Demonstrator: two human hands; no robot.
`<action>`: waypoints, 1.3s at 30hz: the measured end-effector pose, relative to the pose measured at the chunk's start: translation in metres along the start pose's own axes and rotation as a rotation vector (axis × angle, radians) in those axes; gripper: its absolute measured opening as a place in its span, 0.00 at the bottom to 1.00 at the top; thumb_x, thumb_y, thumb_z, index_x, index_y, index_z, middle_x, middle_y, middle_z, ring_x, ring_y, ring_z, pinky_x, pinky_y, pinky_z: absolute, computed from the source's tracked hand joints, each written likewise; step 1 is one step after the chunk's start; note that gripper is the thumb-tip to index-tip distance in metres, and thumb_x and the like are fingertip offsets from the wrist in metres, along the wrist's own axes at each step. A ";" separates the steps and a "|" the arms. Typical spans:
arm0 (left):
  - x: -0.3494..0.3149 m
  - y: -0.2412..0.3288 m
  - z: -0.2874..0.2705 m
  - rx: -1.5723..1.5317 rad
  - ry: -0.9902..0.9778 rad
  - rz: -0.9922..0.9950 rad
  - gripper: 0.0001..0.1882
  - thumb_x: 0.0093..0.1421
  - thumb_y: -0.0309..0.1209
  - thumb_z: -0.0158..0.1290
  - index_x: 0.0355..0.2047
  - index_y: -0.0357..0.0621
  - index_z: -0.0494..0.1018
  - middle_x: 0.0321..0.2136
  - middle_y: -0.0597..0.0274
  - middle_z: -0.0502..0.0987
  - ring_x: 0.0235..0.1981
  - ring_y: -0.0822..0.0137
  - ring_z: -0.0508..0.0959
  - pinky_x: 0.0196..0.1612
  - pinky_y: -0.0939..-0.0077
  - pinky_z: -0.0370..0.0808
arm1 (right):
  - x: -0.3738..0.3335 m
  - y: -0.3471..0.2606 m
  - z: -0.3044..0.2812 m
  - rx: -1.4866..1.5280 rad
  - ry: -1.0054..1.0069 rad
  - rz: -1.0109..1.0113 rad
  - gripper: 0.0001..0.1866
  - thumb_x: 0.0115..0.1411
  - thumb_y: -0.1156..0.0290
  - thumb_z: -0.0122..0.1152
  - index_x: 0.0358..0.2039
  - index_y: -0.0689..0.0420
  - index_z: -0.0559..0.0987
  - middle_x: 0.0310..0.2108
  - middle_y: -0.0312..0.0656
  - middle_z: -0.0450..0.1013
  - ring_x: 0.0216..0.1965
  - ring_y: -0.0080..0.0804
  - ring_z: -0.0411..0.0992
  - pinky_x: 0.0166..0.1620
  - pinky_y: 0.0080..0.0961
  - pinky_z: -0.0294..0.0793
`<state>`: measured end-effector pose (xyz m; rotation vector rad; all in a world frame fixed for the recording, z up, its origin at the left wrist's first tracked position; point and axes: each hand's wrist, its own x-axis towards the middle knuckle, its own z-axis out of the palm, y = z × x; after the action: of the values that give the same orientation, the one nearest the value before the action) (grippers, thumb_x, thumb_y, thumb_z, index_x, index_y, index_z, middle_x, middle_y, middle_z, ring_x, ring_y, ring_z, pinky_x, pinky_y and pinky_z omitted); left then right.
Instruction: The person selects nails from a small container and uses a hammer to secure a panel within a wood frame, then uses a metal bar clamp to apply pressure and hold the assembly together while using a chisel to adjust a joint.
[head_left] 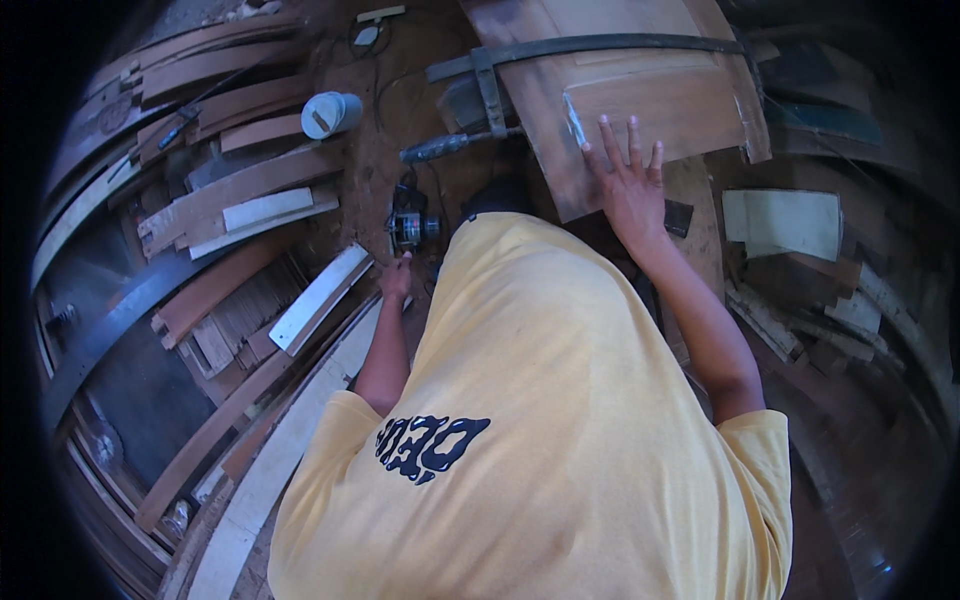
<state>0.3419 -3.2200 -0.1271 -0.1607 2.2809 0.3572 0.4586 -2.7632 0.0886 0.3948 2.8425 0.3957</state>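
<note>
My right hand [630,185] lies flat with fingers spread on a brown wooden door panel [650,100] that rests on the ground ahead of me. A dark curved metal strap [590,45] crosses the panel's top. My left hand [397,277] is curled just below a small dark power tool [411,228] on the dirt floor, right beside the end of a white plank [318,298]. Whether its fingers hold anything is hidden. My yellow shirt [540,420] fills the lower middle of the view.
Piles of wooden planks and offcuts [230,200] lie at the left, with a grey cylindrical container [330,113] above them. A dark tool handle [440,148] lies near the panel's left edge. A pale flat board [785,222] and scrap wood lie at the right.
</note>
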 end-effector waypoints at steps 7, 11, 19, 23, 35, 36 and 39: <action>0.042 -0.004 -0.013 0.116 -0.022 0.128 0.39 0.69 0.65 0.36 0.56 0.45 0.78 0.54 0.38 0.78 0.59 0.39 0.74 0.64 0.48 0.66 | -0.016 -0.003 -0.001 0.096 0.001 0.109 0.34 0.62 0.72 0.55 0.68 0.31 0.69 0.79 0.35 0.44 0.79 0.51 0.38 0.73 0.64 0.45; 0.064 0.006 -0.025 0.228 -0.044 0.195 0.39 0.68 0.66 0.36 0.54 0.47 0.80 0.56 0.37 0.77 0.61 0.39 0.73 0.66 0.47 0.63 | -0.025 -0.001 0.002 0.192 0.109 0.184 0.29 0.59 0.71 0.60 0.61 0.35 0.77 0.79 0.36 0.45 0.78 0.51 0.39 0.72 0.64 0.47; 0.072 0.050 -0.080 0.477 -0.016 0.235 0.35 0.70 0.64 0.36 0.52 0.55 0.82 0.57 0.42 0.77 0.64 0.42 0.70 0.70 0.43 0.55 | -0.217 0.020 0.103 0.738 0.230 1.199 0.27 0.56 0.75 0.60 0.59 0.55 0.79 0.66 0.56 0.66 0.71 0.59 0.57 0.74 0.49 0.51; 0.079 0.084 -0.101 0.547 -0.059 0.270 0.35 0.70 0.63 0.36 0.55 0.54 0.81 0.58 0.45 0.77 0.66 0.44 0.67 0.71 0.46 0.54 | -0.391 0.039 0.194 0.675 -0.341 1.743 0.30 0.63 0.55 0.56 0.61 0.61 0.75 0.61 0.59 0.72 0.61 0.57 0.72 0.63 0.49 0.70; 0.086 0.197 -0.165 0.546 0.303 0.410 0.32 0.70 0.60 0.41 0.55 0.50 0.79 0.55 0.40 0.74 0.62 0.41 0.67 0.68 0.49 0.58 | -0.449 0.032 0.340 0.878 -0.523 1.550 0.25 0.66 0.56 0.53 0.57 0.57 0.78 0.57 0.52 0.75 0.54 0.45 0.75 0.56 0.43 0.73; 0.081 0.192 -0.184 0.513 0.353 0.408 0.31 0.70 0.59 0.43 0.54 0.49 0.79 0.55 0.40 0.74 0.61 0.41 0.67 0.68 0.49 0.58 | -0.432 0.019 0.336 0.798 -0.631 1.471 0.20 0.64 0.59 0.53 0.50 0.57 0.82 0.50 0.54 0.79 0.47 0.49 0.79 0.50 0.46 0.76; 0.109 0.226 -0.178 0.300 0.416 0.542 0.28 0.69 0.57 0.48 0.52 0.47 0.79 0.55 0.41 0.73 0.60 0.41 0.66 0.67 0.50 0.60 | -0.463 0.047 0.366 0.491 -0.402 1.471 0.21 0.63 0.59 0.54 0.50 0.57 0.83 0.52 0.55 0.78 0.53 0.54 0.77 0.54 0.46 0.75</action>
<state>0.0921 -3.0592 -0.0486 0.5989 2.7376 0.2655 1.0019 -2.7728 -0.1458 2.2739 1.7213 -0.1848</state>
